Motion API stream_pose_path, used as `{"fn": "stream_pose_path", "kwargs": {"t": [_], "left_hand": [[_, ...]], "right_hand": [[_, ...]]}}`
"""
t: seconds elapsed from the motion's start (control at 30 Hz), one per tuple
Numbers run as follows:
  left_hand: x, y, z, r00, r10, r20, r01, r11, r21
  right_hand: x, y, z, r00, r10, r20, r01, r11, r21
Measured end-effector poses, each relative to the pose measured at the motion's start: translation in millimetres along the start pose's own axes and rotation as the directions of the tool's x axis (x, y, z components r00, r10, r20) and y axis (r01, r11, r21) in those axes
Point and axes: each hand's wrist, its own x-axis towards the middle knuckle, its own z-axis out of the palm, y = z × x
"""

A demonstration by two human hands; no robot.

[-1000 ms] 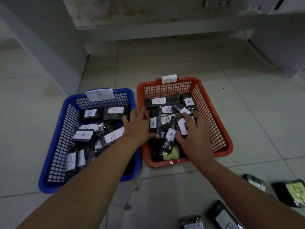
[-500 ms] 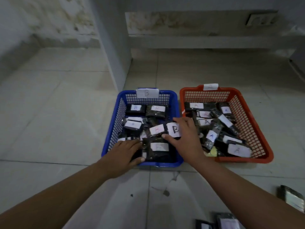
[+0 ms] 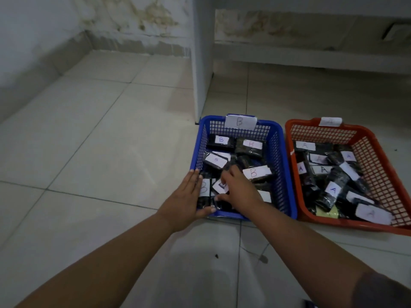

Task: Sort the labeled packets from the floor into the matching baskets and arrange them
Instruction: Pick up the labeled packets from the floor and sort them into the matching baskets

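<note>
The blue basket [image 3: 287,174] carries a "B" tag [image 3: 240,122] and holds several black packets with white B labels, such as one B packet [image 3: 255,172] at its middle. To its right the orange basket [image 3: 378,150], tagged "A" [image 3: 330,121], holds several A packets [image 3: 333,189]. My left hand [image 3: 185,197] lies flat with straight fingers against the blue basket's near left corner, thumb along the front rim. Inside that basket my right hand [image 3: 240,192] curls fingers and thumb round a labeled packet [image 3: 220,186] near the front left.
A white pillar [image 3: 201,74] stands just behind the blue basket, and a low ledge [image 3: 311,61] runs along the back wall. Tiled floor spreads wide to the left. A dark packet's corner [image 3: 309,304] peeks in at the bottom edge.
Both hands left the orange basket for the blue one. The left hand slid to the basket's outer left corner; the right hand moved left and closed on a packet. The view swung left.
</note>
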Motion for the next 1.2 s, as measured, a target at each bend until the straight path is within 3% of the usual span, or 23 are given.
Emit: {"fn": "stream_pose_path", "kwargs": {"t": [0.13,0.27,0.4,0.57,0.63,0.73,0.87,1.07,1.13,1.2], "left_hand": [[2,-2,3,1.0,0.001,-0.012,0.0,0.999,0.045],[3,-1,1,1.0,-0.001,-0.005,0.001,0.996,0.091],[4,1,-13,0.997,-0.002,0.077,-0.009,0.989,0.146],[-7,9,-27,0.977,0.194,0.089,-0.204,0.971,0.127],[-25,24,-25,0.946,0.325,0.016,-0.324,0.937,0.129],[-54,49,-9,0.852,0.524,-0.014,-0.507,0.83,0.235],[-89,70,33,0.601,0.768,0.222,-0.798,0.557,0.231],[-106,96,79,0.336,0.793,0.507,-0.922,0.388,0.004],[-110,99,81,0.312,0.753,0.579,-0.933,0.356,0.04],[-115,100,85,0.339,0.766,0.546,-0.939,0.315,0.141]], "right_hand": [[2,9,0,0.996,0.058,0.065,-0.057,0.998,-0.027],[-5,12,-6,0.999,0.017,0.047,-0.011,0.991,-0.136],[-29,7,-23,0.998,-0.059,-0.013,0.057,0.992,-0.112],[-94,7,-30,0.947,-0.166,-0.274,0.167,0.986,-0.023],[-131,14,-28,0.921,-0.195,-0.338,0.187,0.981,-0.057],[-177,36,-21,0.937,-0.272,-0.217,0.26,0.962,-0.084],[-214,65,-18,0.947,-0.321,0.036,0.322,0.935,-0.146],[-239,97,-33,0.983,-0.176,0.058,0.183,0.969,-0.164],[-240,107,-39,0.987,-0.148,0.059,0.157,0.97,-0.184],[-241,115,-43,0.99,-0.122,0.066,0.132,0.973,-0.188]]}}
